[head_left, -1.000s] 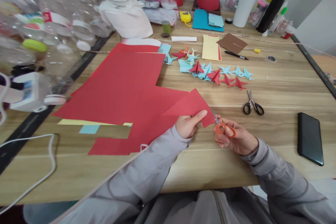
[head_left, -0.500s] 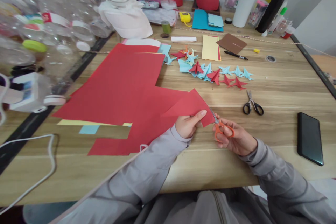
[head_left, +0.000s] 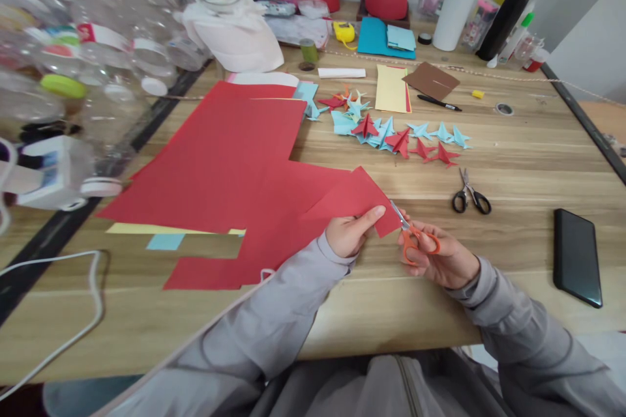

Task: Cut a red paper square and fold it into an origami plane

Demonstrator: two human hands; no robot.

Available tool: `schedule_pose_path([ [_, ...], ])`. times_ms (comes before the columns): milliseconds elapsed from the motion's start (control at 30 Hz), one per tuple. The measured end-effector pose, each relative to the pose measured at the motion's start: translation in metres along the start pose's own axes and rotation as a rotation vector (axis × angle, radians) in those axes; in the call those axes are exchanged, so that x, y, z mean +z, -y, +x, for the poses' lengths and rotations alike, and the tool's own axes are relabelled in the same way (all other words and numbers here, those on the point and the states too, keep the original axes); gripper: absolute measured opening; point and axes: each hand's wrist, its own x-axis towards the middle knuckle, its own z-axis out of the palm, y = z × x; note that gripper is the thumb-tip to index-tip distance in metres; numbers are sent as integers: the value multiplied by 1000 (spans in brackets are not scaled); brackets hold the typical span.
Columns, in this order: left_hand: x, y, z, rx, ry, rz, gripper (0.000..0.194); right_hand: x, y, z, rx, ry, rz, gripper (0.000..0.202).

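Observation:
My left hand [head_left: 353,230] pinches a piece of red paper [head_left: 355,194] between thumb and fingers, holding it tilted just above the table. Orange-handled scissors [head_left: 413,241] are gripped in my right hand [head_left: 443,254]. Their blades lie at the paper's right edge, slightly parted. Larger red sheets [head_left: 220,156] spread flat to the left, partly under the held piece. Beyond my hands lie several folded red paper cranes [head_left: 400,142] and light blue paper cranes [head_left: 384,133]. Black-handled scissors [head_left: 470,194] rest on the table to the right.
A black phone [head_left: 578,257] lies at the right. Plastic bottles [head_left: 107,39] crowd the left side beside a white cable [head_left: 95,293]. Farther back are yellow paper [head_left: 391,88], brown paper [head_left: 431,81], a black pen [head_left: 439,103], a tape measure [head_left: 343,31] and a white roll [head_left: 458,8].
The orange scissors have turned slightly in my right hand, their handles spreading a little and the blades parting. My left hand and the red paper stay almost still.

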Motion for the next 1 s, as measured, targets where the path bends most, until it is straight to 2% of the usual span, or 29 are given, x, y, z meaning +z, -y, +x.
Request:
schedule_pose_path([
  [200, -2, 1, 0, -6, 29, 1, 37, 1, 0, 0, -4, -13, -5, 30],
  [367, -3, 4, 1, 21, -38, 23, 35, 5, 2, 1, -31, -42, -12, 28],
  [500, -3, 0, 1, -39, 27, -35, 37, 4, 5, 0, -109, -74, -32, 29],
  [567, -3, -2, 1, -65, 31, -43, 37, 2, 7, 1, -175, -138, -55, 30],
  [733, -2, -1, 1, -139, 55, -34, 36, -1, 15, 3, -314, -403, -182, 33],
  [1000, -5, 6, 3, -134, 26, -39, 43, -9, 16, 9, -434, -620, -486, 39],
])
